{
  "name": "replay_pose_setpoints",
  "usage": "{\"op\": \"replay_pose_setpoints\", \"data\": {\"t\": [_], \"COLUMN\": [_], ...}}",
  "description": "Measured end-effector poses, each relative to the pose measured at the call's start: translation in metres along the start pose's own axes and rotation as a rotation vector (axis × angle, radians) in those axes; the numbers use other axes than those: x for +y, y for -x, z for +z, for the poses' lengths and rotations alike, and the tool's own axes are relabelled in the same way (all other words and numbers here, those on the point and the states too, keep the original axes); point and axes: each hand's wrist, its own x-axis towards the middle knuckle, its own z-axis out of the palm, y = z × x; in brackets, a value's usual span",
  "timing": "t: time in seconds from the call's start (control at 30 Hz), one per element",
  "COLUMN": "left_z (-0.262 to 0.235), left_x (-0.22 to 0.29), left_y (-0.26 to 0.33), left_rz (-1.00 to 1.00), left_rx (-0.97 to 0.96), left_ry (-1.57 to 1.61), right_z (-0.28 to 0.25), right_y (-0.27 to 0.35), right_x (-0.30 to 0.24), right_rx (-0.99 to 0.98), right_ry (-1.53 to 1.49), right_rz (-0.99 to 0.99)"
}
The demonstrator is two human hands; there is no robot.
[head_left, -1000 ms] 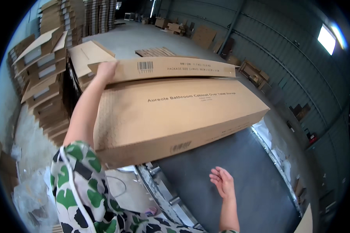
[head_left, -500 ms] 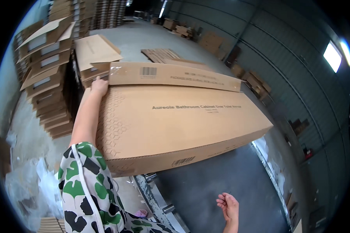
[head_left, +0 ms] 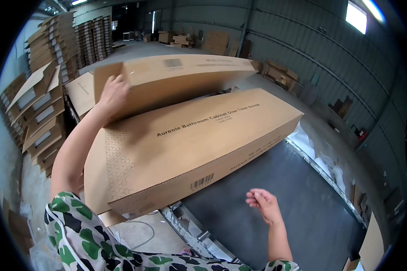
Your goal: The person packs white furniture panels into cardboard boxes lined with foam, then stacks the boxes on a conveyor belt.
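Here, upper carton (head_left: 190, 66), end in left fingers (head_left: 115, 80)

The box (head_left: 185, 149) lies across the far part of the belt (head_left: 309, 207), its left end jutting past the left rail (head_left: 184, 232). Behind it stands the second box (head_left: 185, 77), tilted, with the left hand (head_left: 115, 94) at its left end. The right hand (head_left: 264, 205) is over the belt, on the near side of the box and apart from it. Left of both boxes is a stack (head_left: 40, 117); more stacks (head_left: 94, 38) stand far left. Wrapping (head_left: 332, 168) lies right of the belt, and a flap (head_left: 372, 244) stands near right. The wall (head_left: 298, 31) runs along the far right.
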Motion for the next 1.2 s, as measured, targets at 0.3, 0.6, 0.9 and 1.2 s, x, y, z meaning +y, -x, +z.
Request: {"op": "replay_pose_setpoints", "data": {"t": [0.3,0.6,0.9,1.2], "left_z": [-0.217,-0.196,-0.209,-0.109], "left_x": [0.280,0.519,0.452,0.401], "left_y": [-0.062,-0.031,0.109,0.115], "left_rz": [0.498,0.482,0.467,-0.207], "left_rx": [0.100,-0.067,-0.131,-0.544], "left_ry": [-0.283,-0.641,0.789,0.826], "right_z": [0.036,0.054,-0.013,-0.357], "right_y": [0.052,0.112,0.099,0.316], "right_x": [-0.098,-0.199,-0.208,-0.215], "right_rx": [-0.003,0.092,0.301,0.983], "right_ry": [-0.016,1.212,1.939,1.841], "right_rz": [-0.683,-1.458,-1.361,-0.954]}}
